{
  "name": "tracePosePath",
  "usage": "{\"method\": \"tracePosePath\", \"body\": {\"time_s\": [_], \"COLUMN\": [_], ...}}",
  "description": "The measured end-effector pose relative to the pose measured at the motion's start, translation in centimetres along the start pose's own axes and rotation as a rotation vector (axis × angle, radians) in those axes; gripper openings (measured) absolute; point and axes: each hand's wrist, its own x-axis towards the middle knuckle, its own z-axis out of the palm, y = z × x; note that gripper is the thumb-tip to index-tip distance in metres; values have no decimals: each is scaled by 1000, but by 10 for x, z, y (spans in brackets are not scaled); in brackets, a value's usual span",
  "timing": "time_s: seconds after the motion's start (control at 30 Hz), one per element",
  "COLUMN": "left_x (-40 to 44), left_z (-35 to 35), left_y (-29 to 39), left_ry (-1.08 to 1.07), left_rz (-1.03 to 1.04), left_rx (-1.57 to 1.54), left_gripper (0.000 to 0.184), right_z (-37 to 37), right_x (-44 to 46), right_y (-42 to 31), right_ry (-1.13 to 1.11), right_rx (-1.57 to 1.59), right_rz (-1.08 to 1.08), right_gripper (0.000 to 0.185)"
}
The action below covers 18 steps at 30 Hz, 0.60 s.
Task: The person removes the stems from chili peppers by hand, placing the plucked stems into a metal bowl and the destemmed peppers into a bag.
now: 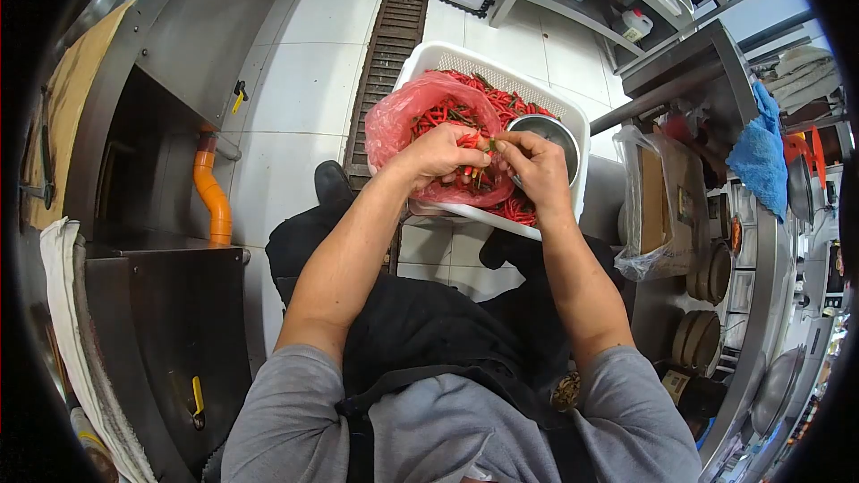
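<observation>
Red chili peppers (522,212) fill a white perforated basket (582,156) on the floor between my legs. A pink plastic bag (386,122), open at the top and holding more chilies, lies in the basket's left part. Over the bag, my left hand (438,154) is closed around several red chilies. My right hand (534,165) meets it from the right, fingertips pinched at the green stem end of a chili. A round metal bowl (552,131) sits in the basket just behind my right hand, which partly covers it.
A floor drain grate (394,36) runs beyond and left of the basket. Steel cabinets with an orange pipe (212,192) stand at the left. Shelving, a plastic-wrapped cardboard box (676,206) and a blue cloth (759,152) are at the right.
</observation>
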Motion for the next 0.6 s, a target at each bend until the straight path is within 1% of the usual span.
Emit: {"method": "tracePosePath", "body": {"time_s": [0.03, 0.07, 0.1, 0.13, 0.17, 0.2, 0.23, 0.27, 0.3, 0.37, 0.43, 0.47, 0.5, 0.53, 0.57, 0.6], "left_x": [1, 2, 6, 10, 13, 13, 13, 13, 11, 8, 8, 8, 9, 10, 10, 11], "left_z": [-1, -1, -2, -4, -5, -5, -4, -4, -3, -2, -3, -4, -4, -4, -4, -5], "left_y": [0, 0, -4, -11, -17, -18, -19, -20, -18, -13, -9, -7, -8, -10, -11, -10], "left_ry": [15, 30, 28, 59, 91, 91, 89, 86, 85, 110, 112, 113, 111, 97, 84, 83], "left_rz": [-25, -50, -50, -18, 15, 14, 46, 78, 78, 35, 3, -28, -27, -32, -37, -36], "left_rx": [83, 166, 167, 245, 324, 324, 396, 468, 470, 534, 504, 473, 473, 305, 137, 136], "left_gripper": [12, 11, 11, 11, 11, 11, 11, 12, 12, 12, 12, 12, 12, 12, 12, 12], "right_z": [-1, -3, -4, -5, -7, -8, -10, -11, -13, -20, -33, -37, -40, -43, -47, -48], "right_x": [0, 0, 0, 0, 1, 2, 3, 4, 5, 9, 14, 14, 12, 10, 7, 3], "right_y": [-2, -2, -3, -4, -6, -8, -8, -6, -2, 8, 19, 27, 31, 35, 38, 41], "right_ry": [-19, -18, -58, -98, -97, -154, -211, -210, -170, -129, -18, -17, 55, 127, 57, 57], "right_rx": [-119, -119, -240, -361, -360, -390, -419, -418, -401, -384, -221, -222, -389, -555, -762, -763], "right_rz": [-58, -56, -165, -274, -273, -210, -147, -146, -135, -124, 158, 157, -5, -168, -86, -86], "right_gripper": [13, 13, 14, 15, 15, 15, 16, 16, 16, 16, 18, 18, 17, 17, 17, 17]}}
